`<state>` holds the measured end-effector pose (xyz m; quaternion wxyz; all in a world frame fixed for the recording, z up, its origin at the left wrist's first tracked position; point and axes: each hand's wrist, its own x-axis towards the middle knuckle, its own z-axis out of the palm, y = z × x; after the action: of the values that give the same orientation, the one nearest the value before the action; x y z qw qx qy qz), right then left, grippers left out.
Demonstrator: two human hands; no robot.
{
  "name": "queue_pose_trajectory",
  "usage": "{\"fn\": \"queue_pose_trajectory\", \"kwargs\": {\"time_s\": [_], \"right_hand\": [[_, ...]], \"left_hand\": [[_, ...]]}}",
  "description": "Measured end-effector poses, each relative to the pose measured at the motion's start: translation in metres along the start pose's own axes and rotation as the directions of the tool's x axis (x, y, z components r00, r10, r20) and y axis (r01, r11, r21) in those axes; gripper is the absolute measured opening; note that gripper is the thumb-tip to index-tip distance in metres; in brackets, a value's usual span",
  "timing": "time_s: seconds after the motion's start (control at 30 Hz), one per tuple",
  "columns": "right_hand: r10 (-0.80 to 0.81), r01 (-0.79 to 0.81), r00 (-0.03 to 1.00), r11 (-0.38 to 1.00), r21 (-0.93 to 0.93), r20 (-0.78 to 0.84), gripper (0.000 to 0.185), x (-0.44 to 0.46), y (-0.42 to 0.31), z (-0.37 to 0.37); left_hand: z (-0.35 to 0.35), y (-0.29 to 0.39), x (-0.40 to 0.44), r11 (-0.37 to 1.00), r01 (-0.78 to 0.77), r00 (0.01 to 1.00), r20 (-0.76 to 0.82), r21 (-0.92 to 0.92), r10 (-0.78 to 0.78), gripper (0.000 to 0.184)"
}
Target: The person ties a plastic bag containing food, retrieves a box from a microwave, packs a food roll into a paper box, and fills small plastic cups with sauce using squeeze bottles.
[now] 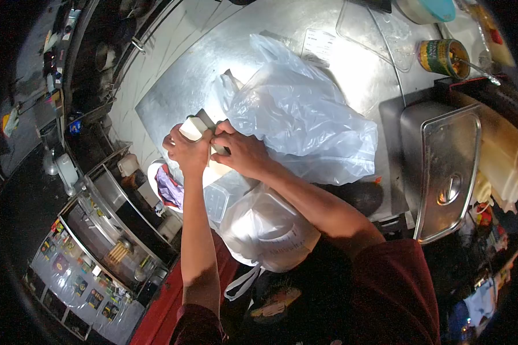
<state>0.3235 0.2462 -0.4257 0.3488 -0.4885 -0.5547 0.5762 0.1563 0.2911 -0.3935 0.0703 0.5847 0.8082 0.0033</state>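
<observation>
My left hand (188, 150) is closed around a small white block-shaped thing (193, 128), its fingers on the left side. Beside it my right hand (243, 150) is also closed, fingertips at a grey-green piece (220, 149) against the block. Whether that piece is a wrapper or a separate object I cannot tell. Both hands meet above the metal table (167, 95). Just right of them lies a large crumpled clear plastic bag (305, 112). Below the hands are a clear plastic container (216, 201) and a full white plastic bag (270, 230) with its handles hanging.
A white tub with a purple wrapper (170, 188) stands left of my forearm. On the right are a lidded steel pan (450, 172) and an open tin (443, 58) with a spoon. A paper slip (318, 46) lies at the back, near a clear lid (362, 31).
</observation>
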Motion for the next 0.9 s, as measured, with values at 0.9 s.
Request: {"fn": "queue_pose_trajectory", "kwargs": {"time_s": [0.9], "right_hand": [[-0.025, 0.020, 0.998, 0.995, 0.094, 0.053, 0.025, -0.007, -0.005, -0.013]], "left_hand": [[-0.047, -0.012, 0.003, 0.925, 0.088, 0.913, 0.401, -0.370, 0.074, 0.090]]}}
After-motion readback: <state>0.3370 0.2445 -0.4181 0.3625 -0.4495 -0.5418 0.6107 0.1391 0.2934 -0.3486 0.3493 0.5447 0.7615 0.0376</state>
